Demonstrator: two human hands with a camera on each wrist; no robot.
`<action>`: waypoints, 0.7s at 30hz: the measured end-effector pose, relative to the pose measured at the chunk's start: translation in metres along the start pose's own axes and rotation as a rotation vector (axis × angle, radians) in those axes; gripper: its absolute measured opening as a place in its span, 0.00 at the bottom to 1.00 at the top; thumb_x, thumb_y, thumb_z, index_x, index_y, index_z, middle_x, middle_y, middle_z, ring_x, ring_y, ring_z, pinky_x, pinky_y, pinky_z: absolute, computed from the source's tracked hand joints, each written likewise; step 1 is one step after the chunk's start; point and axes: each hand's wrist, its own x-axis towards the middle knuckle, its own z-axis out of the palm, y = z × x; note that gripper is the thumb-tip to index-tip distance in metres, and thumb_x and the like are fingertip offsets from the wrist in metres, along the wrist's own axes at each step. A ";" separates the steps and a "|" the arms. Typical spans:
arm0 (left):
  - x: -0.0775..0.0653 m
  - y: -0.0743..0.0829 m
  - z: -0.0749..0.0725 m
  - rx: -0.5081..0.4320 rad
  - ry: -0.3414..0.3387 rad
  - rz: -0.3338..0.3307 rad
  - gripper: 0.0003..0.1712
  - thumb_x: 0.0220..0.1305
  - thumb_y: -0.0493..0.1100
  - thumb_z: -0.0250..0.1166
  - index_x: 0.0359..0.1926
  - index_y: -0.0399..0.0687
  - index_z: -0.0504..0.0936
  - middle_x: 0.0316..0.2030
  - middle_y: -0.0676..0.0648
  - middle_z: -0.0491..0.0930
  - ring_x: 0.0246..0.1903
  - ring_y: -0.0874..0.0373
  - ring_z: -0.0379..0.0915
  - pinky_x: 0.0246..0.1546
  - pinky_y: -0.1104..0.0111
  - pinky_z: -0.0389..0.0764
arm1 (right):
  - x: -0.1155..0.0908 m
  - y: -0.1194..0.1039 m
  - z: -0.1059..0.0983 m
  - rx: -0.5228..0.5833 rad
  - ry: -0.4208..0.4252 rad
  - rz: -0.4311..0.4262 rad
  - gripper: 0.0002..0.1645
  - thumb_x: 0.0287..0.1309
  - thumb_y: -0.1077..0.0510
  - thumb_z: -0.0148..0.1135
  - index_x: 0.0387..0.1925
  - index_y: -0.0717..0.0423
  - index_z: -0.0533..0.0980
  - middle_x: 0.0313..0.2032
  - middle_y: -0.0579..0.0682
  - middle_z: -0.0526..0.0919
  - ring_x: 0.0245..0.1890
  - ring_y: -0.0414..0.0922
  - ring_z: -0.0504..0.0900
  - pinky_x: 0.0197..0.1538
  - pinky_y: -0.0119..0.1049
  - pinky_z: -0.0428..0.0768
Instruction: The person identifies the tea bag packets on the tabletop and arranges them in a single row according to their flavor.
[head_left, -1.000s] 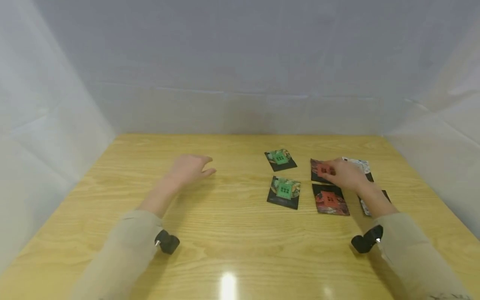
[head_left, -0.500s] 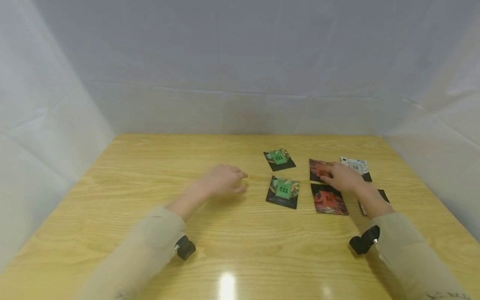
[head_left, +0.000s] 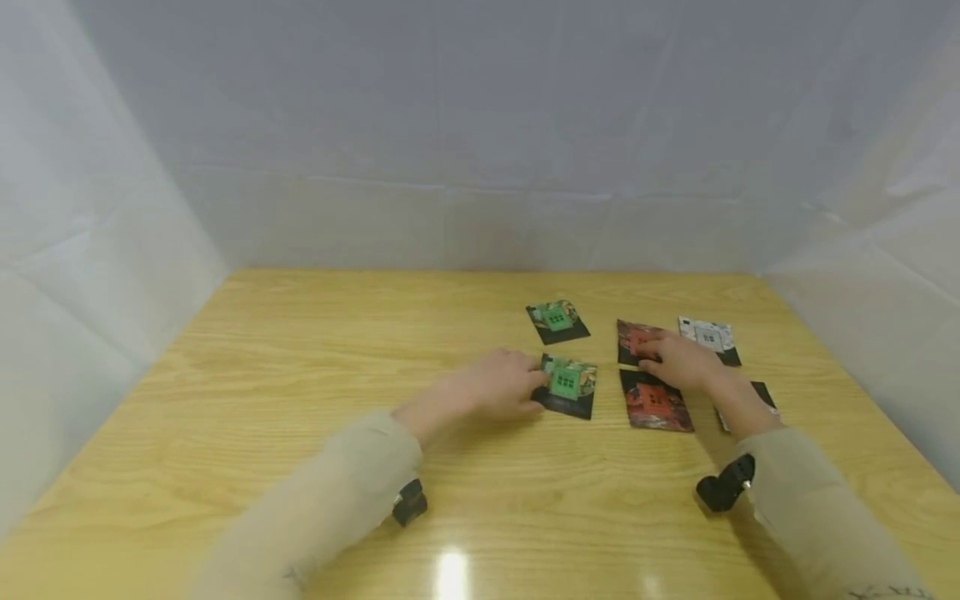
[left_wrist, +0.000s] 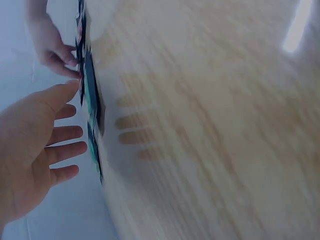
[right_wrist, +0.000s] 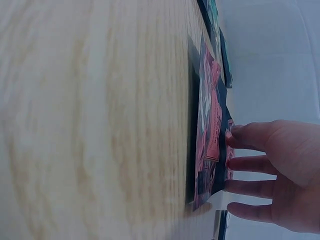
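My left hand (head_left: 504, 385) is at the left edge of the nearer green-and-black flat square packet (head_left: 573, 390), its fingertips overlapping that edge. In the left wrist view its fingers are spread and fairly straight above the wood, pointing towards the packet (left_wrist: 91, 85). Over on the right, my right hand (head_left: 688, 362) has its fingertips on the farther red-and-black packet (head_left: 630, 333). The nearer red packet (head_left: 656, 406) lies just in front of it. From the right wrist, the fingers look extended and apart, with nothing gripped between them.
Another green packet (head_left: 557, 322) lies farther back on the wooden table (head_left: 337, 317). Two white-and-black packets, one behind (head_left: 708, 333) and one partly hidden by the right forearm (head_left: 763, 393), lie at the right. White sheeting (head_left: 480, 225) encloses the back and sides.
My left hand has swept right across the table from the left side to the nearer green packet. My right hand has stayed at the farther red packet; the packets lie as before.
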 end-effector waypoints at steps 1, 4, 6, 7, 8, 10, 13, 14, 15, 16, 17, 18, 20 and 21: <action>0.002 0.002 0.001 0.003 -0.008 0.010 0.29 0.67 0.59 0.52 0.63 0.50 0.69 0.59 0.46 0.69 0.59 0.53 0.63 0.62 0.59 0.61 | 0.000 0.000 0.000 0.003 -0.001 -0.002 0.21 0.63 0.58 0.55 0.55 0.66 0.73 0.58 0.72 0.66 0.57 0.67 0.65 0.53 0.60 0.69; 0.007 0.009 0.002 0.016 -0.019 0.034 0.32 0.68 0.61 0.48 0.66 0.51 0.65 0.64 0.44 0.63 0.63 0.51 0.58 0.64 0.58 0.58 | 0.000 -0.001 0.000 0.007 -0.002 -0.014 0.21 0.63 0.57 0.55 0.54 0.66 0.74 0.57 0.71 0.68 0.56 0.66 0.67 0.53 0.59 0.70; 0.009 0.013 0.002 0.013 -0.023 0.039 0.33 0.68 0.62 0.46 0.68 0.51 0.62 0.66 0.44 0.59 0.65 0.50 0.54 0.65 0.57 0.56 | 0.000 -0.002 -0.001 0.008 -0.003 -0.017 0.21 0.63 0.57 0.55 0.54 0.66 0.74 0.56 0.70 0.69 0.56 0.66 0.67 0.53 0.59 0.69; 0.010 0.014 0.003 0.010 -0.024 0.039 0.34 0.68 0.62 0.46 0.68 0.52 0.61 0.67 0.43 0.57 0.66 0.50 0.53 0.65 0.56 0.55 | 0.001 -0.002 -0.001 0.008 -0.005 -0.019 0.21 0.64 0.57 0.55 0.54 0.66 0.74 0.56 0.70 0.69 0.56 0.66 0.67 0.53 0.59 0.69; 0.011 0.016 0.004 0.008 -0.028 0.037 0.35 0.68 0.63 0.45 0.69 0.52 0.59 0.68 0.43 0.56 0.66 0.50 0.52 0.66 0.56 0.54 | 0.001 -0.002 -0.001 0.008 -0.005 -0.019 0.21 0.64 0.56 0.55 0.54 0.66 0.74 0.56 0.70 0.69 0.56 0.66 0.67 0.53 0.59 0.69; 0.013 0.018 0.006 0.007 -0.040 0.029 0.36 0.68 0.64 0.43 0.70 0.53 0.57 0.69 0.43 0.54 0.67 0.49 0.49 0.66 0.55 0.52 | 0.002 -0.002 -0.001 0.007 -0.008 -0.017 0.21 0.64 0.56 0.55 0.54 0.66 0.74 0.55 0.70 0.70 0.56 0.66 0.67 0.54 0.60 0.69; 0.015 0.020 0.009 0.021 -0.071 0.013 0.36 0.68 0.66 0.40 0.71 0.55 0.54 0.70 0.43 0.51 0.68 0.49 0.47 0.67 0.56 0.50 | 0.003 -0.003 0.000 0.004 -0.008 -0.021 0.21 0.64 0.55 0.55 0.53 0.66 0.74 0.55 0.70 0.71 0.55 0.66 0.68 0.53 0.59 0.69; 0.015 0.021 0.010 0.028 -0.082 0.009 0.36 0.68 0.66 0.39 0.71 0.56 0.53 0.70 0.44 0.50 0.68 0.49 0.46 0.67 0.56 0.49 | 0.004 -0.003 0.000 0.002 -0.007 -0.024 0.21 0.64 0.55 0.55 0.53 0.66 0.75 0.54 0.70 0.71 0.54 0.65 0.69 0.53 0.59 0.69; 0.015 0.022 0.010 0.033 -0.094 0.006 0.36 0.68 0.66 0.39 0.72 0.57 0.52 0.70 0.44 0.49 0.68 0.49 0.45 0.67 0.56 0.49 | 0.004 -0.003 0.000 0.000 -0.006 -0.028 0.21 0.64 0.55 0.55 0.53 0.66 0.75 0.54 0.70 0.71 0.54 0.65 0.69 0.53 0.59 0.70; 0.015 0.022 0.011 0.037 -0.104 0.003 0.36 0.68 0.66 0.38 0.72 0.58 0.52 0.70 0.44 0.49 0.68 0.49 0.45 0.67 0.56 0.49 | 0.005 -0.003 0.001 -0.001 -0.006 -0.031 0.21 0.64 0.55 0.55 0.53 0.66 0.75 0.54 0.70 0.71 0.54 0.65 0.69 0.52 0.59 0.70; 0.015 0.023 0.011 0.041 -0.112 0.002 0.36 0.68 0.66 0.38 0.72 0.58 0.51 0.70 0.44 0.48 0.69 0.49 0.44 0.67 0.56 0.49 | 0.005 -0.003 0.001 -0.001 -0.006 -0.033 0.21 0.64 0.55 0.55 0.53 0.66 0.75 0.54 0.70 0.71 0.53 0.65 0.69 0.52 0.59 0.70; 0.015 0.023 0.011 0.044 -0.117 0.002 0.37 0.68 0.66 0.38 0.72 0.58 0.51 0.70 0.45 0.48 0.69 0.49 0.44 0.67 0.56 0.49 | 0.006 -0.003 0.001 -0.003 -0.006 -0.033 0.21 0.64 0.56 0.55 0.53 0.66 0.75 0.54 0.70 0.71 0.54 0.65 0.69 0.52 0.59 0.70; 0.014 0.023 0.012 0.045 -0.118 0.003 0.36 0.68 0.66 0.38 0.72 0.58 0.51 0.70 0.45 0.49 0.69 0.50 0.44 0.67 0.56 0.50 | 0.006 -0.002 0.001 -0.004 -0.010 -0.033 0.21 0.64 0.56 0.55 0.53 0.66 0.75 0.54 0.70 0.70 0.55 0.66 0.68 0.53 0.59 0.69; 0.013 0.023 0.011 0.043 -0.118 0.003 0.36 0.68 0.66 0.38 0.72 0.58 0.51 0.70 0.45 0.49 0.68 0.50 0.45 0.67 0.56 0.51 | 0.006 -0.002 0.001 -0.002 -0.012 -0.031 0.21 0.64 0.56 0.55 0.53 0.66 0.74 0.55 0.71 0.70 0.55 0.66 0.67 0.53 0.60 0.69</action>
